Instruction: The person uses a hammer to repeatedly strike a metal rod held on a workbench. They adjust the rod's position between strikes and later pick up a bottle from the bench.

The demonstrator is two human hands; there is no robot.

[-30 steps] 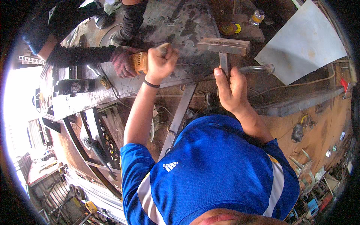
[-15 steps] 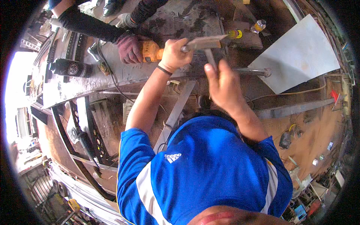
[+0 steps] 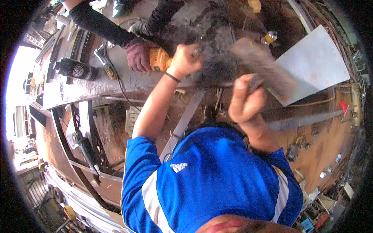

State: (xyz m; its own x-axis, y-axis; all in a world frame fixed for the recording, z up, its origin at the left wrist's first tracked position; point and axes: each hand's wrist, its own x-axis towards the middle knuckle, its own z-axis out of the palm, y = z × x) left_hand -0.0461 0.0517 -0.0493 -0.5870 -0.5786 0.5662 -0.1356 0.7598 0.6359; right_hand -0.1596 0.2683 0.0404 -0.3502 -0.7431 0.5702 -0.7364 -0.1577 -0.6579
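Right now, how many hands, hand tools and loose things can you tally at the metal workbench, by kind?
Bare hands of the person: 2 (left hand, right hand)
Gloved hand of a co-worker: 1 (gloved hand)
Hammers, blurred in the right hand: 1 (hammer)
Orange power tools: 1 (orange power tool)
Dark bottles: 1 (dark bottle)
Grey metal sheets: 1 (grey sheet)
Total: 8

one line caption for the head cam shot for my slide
Right hand swings a motion-blurred hammer while left hand steadies something on the steel workbench beside a co-worker's gloved hand.
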